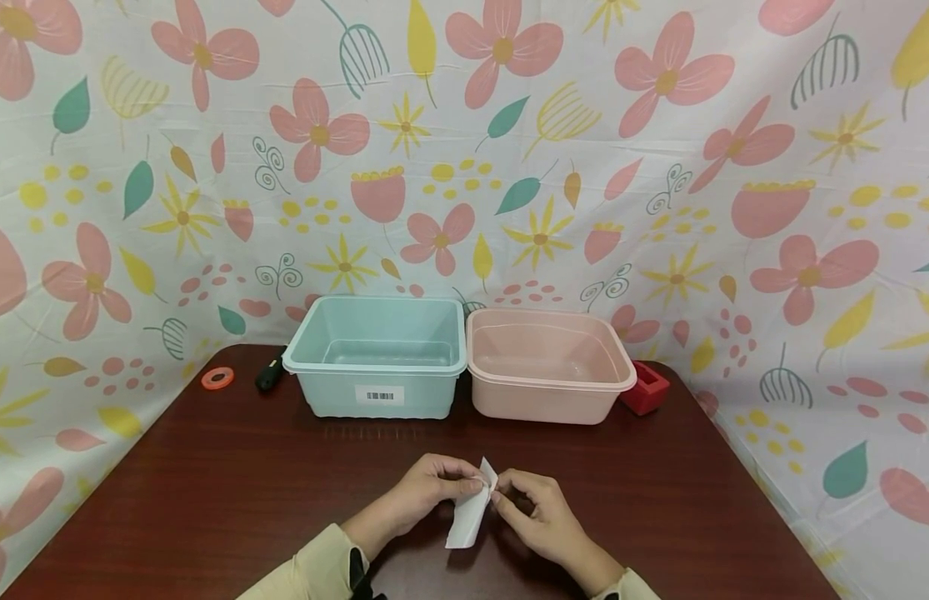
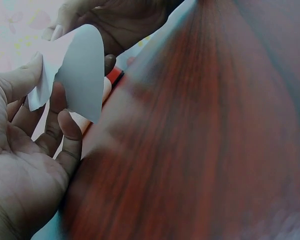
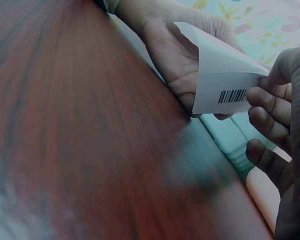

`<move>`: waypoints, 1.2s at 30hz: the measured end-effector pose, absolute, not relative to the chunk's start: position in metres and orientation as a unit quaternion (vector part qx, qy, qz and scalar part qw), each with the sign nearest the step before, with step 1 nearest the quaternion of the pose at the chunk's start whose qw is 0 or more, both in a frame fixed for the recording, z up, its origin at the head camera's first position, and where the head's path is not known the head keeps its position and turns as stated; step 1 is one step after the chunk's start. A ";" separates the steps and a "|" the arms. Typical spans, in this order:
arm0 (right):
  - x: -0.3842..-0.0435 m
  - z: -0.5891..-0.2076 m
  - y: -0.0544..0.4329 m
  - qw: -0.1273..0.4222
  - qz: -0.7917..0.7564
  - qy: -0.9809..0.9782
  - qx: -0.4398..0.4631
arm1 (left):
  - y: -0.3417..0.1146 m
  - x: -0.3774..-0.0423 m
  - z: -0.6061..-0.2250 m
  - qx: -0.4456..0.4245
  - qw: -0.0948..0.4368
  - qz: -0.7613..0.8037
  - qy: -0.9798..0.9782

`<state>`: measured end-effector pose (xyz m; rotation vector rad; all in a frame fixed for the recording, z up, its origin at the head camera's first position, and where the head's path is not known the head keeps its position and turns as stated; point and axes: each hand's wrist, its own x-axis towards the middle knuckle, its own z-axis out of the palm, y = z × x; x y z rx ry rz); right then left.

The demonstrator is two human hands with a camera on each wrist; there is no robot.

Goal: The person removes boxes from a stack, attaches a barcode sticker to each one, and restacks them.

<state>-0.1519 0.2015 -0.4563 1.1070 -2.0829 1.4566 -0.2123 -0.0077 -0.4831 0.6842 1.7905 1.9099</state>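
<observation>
A white barcode label (image 3: 209,92) is held up in front of the bins, bent so that one part stands away from the other. Its barcode shows in the right wrist view, and a plain side of the paper (image 2: 85,75) faces the left wrist view. Between thumb and fingers, my left hand (image 1: 425,493) pinches the paper near its upper end. My right hand (image 1: 541,512) pinches its right edge with thumb and forefinger, the other fingers loosely bent. Whether a backing is coming away from the label, I cannot tell.
At the back of the dark wooden table (image 1: 284,492) stand a light blue bin (image 1: 322,392) with a barcode sticker and a pink bin (image 1: 546,404). An orange ring-shaped roll (image 1: 218,378) and a black-handled tool (image 1: 269,376) lie left; a red tape dispenser (image 1: 647,390) sits right.
</observation>
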 end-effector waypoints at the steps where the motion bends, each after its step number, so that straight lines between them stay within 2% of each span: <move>1: -0.153 -0.459 0.202 0.183 0.516 -0.741 0.390 | -0.008 -0.212 -0.483 0.246 0.217 0.690 0.645; 10: -0.168 -0.485 0.210 0.216 0.509 -0.758 0.347 | -0.009 -0.211 -0.480 0.239 0.204 0.695 0.646; 23: -0.169 -0.481 0.216 0.239 0.544 -0.759 0.266 | -0.008 -0.212 -0.479 0.211 0.163 0.712 0.650; 36: -0.170 -0.474 0.223 0.257 0.556 -0.752 0.242 | -0.008 -0.213 -0.480 0.193 0.140 0.725 0.646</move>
